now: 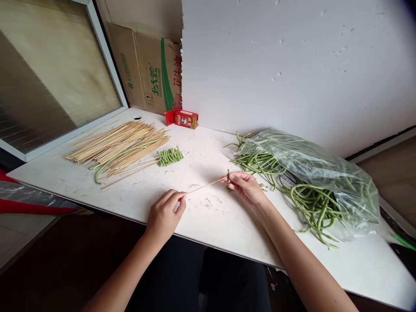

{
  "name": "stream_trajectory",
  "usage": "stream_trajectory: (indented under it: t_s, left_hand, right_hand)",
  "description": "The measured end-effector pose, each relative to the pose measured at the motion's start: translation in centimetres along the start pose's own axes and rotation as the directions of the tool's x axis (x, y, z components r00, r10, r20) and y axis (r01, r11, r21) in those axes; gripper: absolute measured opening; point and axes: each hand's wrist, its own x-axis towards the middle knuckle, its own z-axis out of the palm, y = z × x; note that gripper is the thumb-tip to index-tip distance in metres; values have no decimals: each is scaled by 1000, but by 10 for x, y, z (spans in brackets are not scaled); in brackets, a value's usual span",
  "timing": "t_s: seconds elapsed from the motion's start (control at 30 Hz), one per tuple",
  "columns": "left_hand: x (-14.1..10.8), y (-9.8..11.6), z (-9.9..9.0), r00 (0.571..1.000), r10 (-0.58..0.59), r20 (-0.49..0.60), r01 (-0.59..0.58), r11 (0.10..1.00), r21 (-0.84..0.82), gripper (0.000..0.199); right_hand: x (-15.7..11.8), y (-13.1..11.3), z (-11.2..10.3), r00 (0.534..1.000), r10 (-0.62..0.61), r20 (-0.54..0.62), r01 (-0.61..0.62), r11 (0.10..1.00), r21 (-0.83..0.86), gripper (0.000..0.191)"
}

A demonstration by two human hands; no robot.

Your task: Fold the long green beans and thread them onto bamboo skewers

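Between my two hands runs a thin wooden skewer (pixel 205 185), slanting up to the right above the table. My left hand (pixel 166 212) pinches its near end between thumb and fingers. At the other end, my right hand (pixel 245 186) is closed on a short piece of green bean (pixel 228 176), which sits at the skewer's tip. More cut bean pieces (pixel 264 187) lie partly hidden behind the right hand. Left of the hands, finished-looking skewers of short bean pieces (pixel 170 156) rest side by side on the table.
A big pile of bare skewers (pixel 120 145) lies at left, with one long bean (pixel 113 161) across it. A clear plastic bag (pixel 312 160) spills long green beans (pixel 320 203) at right. Behind stand a small red box (pixel 186 119) and a cardboard carton (pixel 146 71) against the wall.
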Motion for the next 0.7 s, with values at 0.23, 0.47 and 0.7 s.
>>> stream_trajectory:
  t_s: [0.23,0.47,0.7]
  left_hand:
    - [0,-1,1,1000,-9,9,9,1000,0,13]
    - [1,0,-1,1000,-12,20,13,1000,-11,14]
    - [1,0,0,1000,-18,21,18,1000,-4,14]
  right_hand:
    - [1,2,1,1000,12,-8,-13,1000,-15,31]
    - [0,4,2,1000,-15,-12,14,999,-50,30]
    - [0,6,0,999,-1,-34,-1,998,-59,32]
